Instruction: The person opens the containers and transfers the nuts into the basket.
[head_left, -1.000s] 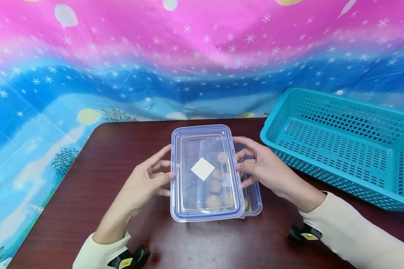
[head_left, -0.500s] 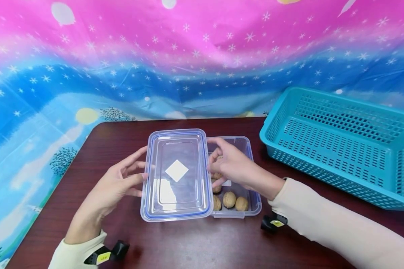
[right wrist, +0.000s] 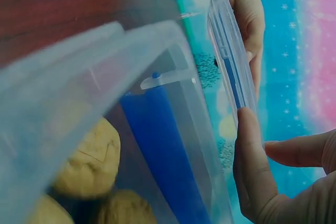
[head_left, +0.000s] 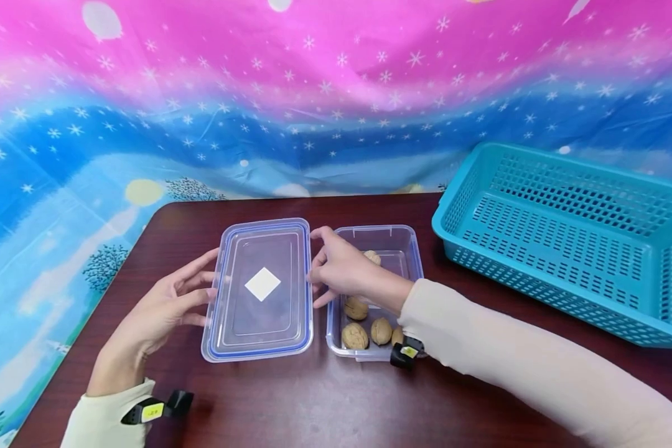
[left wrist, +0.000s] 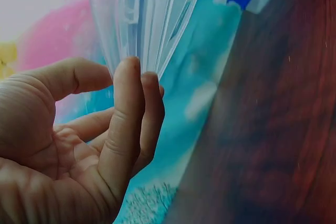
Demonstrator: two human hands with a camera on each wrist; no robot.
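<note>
A clear lid (head_left: 263,323) with a blue seal and a white diamond label is held face up, left of a clear plastic box (head_left: 336,339). My left hand (head_left: 162,305) pinches the lid's left edge between thumb and fingers, as the left wrist view also shows. At its right edge my right hand (head_left: 338,264) pinches it too, with the forearm crossing over the box. Inside the uncovered box lie several walnuts (head_left: 355,336), some hidden by the right hand and sleeve. In the right wrist view the lid (right wrist: 231,56) is seen edge-on, off the table.
A turquoise perforated basket (head_left: 537,283) stands at the right on the dark wooden table (head_left: 291,404). Behind the table hangs a pink and blue cloth (head_left: 336,124) with snowflakes. A blue strip (right wrist: 163,150) shows through the box in the right wrist view.
Both hands have carried the lid leftward, from over the box to beside it, and the walnuts have come into view. The box and the basket have stayed in place.
</note>
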